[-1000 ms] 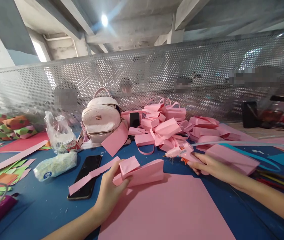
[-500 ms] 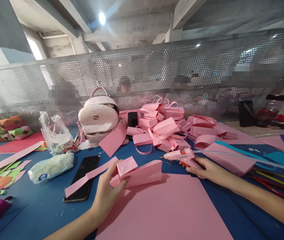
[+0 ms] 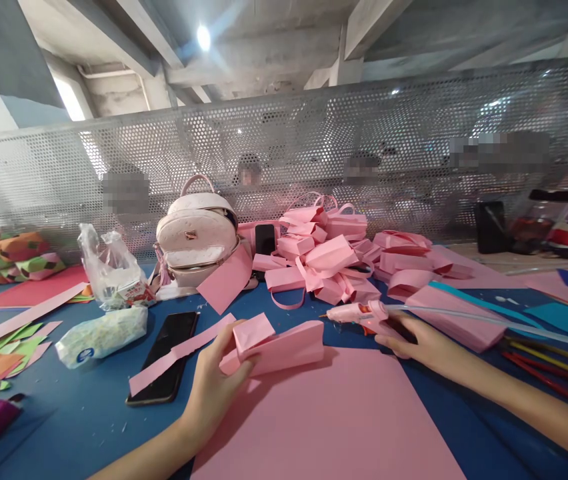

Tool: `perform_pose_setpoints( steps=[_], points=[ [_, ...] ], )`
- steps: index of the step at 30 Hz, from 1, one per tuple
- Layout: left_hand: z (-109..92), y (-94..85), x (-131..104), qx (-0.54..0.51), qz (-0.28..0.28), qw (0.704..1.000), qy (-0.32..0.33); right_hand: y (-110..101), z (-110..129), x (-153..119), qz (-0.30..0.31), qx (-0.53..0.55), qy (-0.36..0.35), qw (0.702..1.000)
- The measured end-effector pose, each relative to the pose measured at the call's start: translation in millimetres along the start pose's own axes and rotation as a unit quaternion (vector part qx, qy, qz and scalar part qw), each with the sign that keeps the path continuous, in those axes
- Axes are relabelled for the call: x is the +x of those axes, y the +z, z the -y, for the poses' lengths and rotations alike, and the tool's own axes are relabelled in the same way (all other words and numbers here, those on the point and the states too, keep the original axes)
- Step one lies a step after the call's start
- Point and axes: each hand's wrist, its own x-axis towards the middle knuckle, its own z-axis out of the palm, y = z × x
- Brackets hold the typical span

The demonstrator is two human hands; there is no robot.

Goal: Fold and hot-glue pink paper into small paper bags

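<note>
My left hand [image 3: 214, 373] pinches a folded pink paper box [image 3: 284, 350], its small flap standing up near the thumb. Beside those fingers, a narrow pink paper strip [image 3: 179, 357] lies across a black phone [image 3: 164, 373]. My right hand [image 3: 417, 340] is loosely closed around the handle end of a pink hot glue gun [image 3: 359, 313]. The gun's nozzle points left, and its orange trigger shows clear of my fingers. A long clear glue stick trails to the right from the gun's back. Under the paper box lies a large pink sheet [image 3: 339, 420].
A heap of pink paper bags [image 3: 327, 257] stands behind the glue gun. Left of it are a white backpack [image 3: 197, 233], a plastic bag [image 3: 114, 267] and a tissue pack [image 3: 101, 337]. Coloured paper scraps [image 3: 9, 353] lie far left. A perforated metal screen [image 3: 294, 147] closes the back.
My right hand has loosened and drawn back slightly along the glue gun's handle, its fingers away from the trigger. My left hand and the paper box have stayed in place.
</note>
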Motion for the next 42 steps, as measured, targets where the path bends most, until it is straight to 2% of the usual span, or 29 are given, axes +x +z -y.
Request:
perform_pose_setpoints(
  steps=[3,8,11,14,17,21,26,42],
  points=[
    [-0.6,-0.1,-0.1,-0.001,0.004,1.000,0.000,-5.0,8.1,-5.3,-0.014,0.049,0.010,0.999],
    [-0.9,-0.3,0.3,-0.003,0.008,1.000,0.004,-14.8,32.8,-19.1,-0.136,0.077,-0.009,0.988],
    [-1.2,-0.2,0.3,-0.003,0.006,1.000,0.005,-16.4,45.8,-24.1,-0.134,0.087,-0.031,0.987],
    [-1.3,-0.3,0.0,-0.005,0.007,1.000,0.004,-16.3,46.3,-22.2,-0.139,0.078,-0.063,0.985],
    [-1.9,-0.3,0.1,-0.008,0.012,1.000,0.003,-17.1,34.9,-16.2,-0.166,0.055,-0.103,0.979],
    [-3.2,-0.6,0.3,-0.014,0.016,1.000,0.001,-20.4,25.5,-11.3,-0.147,0.000,-0.146,0.978],
    [-2.6,-0.6,0.2,-0.017,0.015,1.000,0.003,-23.7,35.3,-9.8,-0.126,-0.041,-0.182,0.974],
    [-1.5,0.0,0.6,-0.027,0.022,0.999,-0.005,-24.4,40.0,-10.4,-0.109,-0.088,-0.147,0.979]
  ],
)
